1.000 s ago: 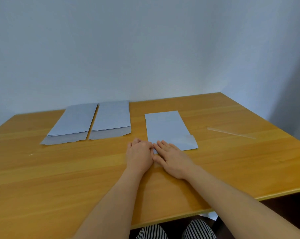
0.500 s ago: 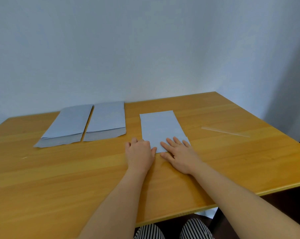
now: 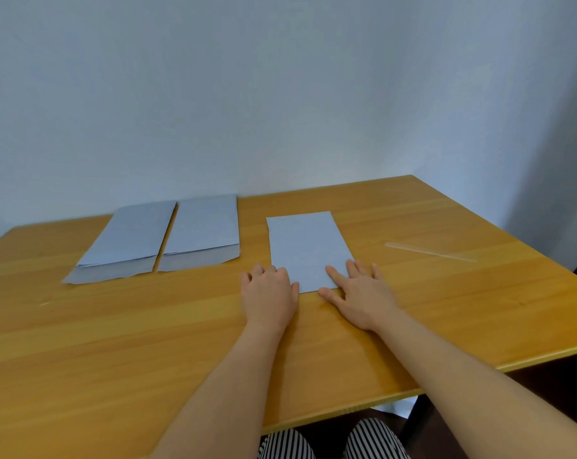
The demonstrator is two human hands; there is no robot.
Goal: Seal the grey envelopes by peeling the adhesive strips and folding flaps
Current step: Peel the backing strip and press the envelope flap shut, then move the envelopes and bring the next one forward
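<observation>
Pale wall behind a wooden desk (image 3: 114, 342). Both hands lie flat, fingers spread, gripping nothing: left hand (image 3: 268, 294) and right hand (image 3: 360, 293) press the near end of the folded envelope (image 3: 307, 246). Two unsealed envelopes (image 3: 167, 236) lie left; a peeled strip (image 3: 429, 251) lies right.

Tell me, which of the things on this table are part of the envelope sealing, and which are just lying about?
Part of the job:
- envelope being pressed, under the left hand and right hand
- two open-flap envelopes: far-left envelope, middle envelope

Lying about:
- clear peeled strip
- small scrap
- table
</observation>
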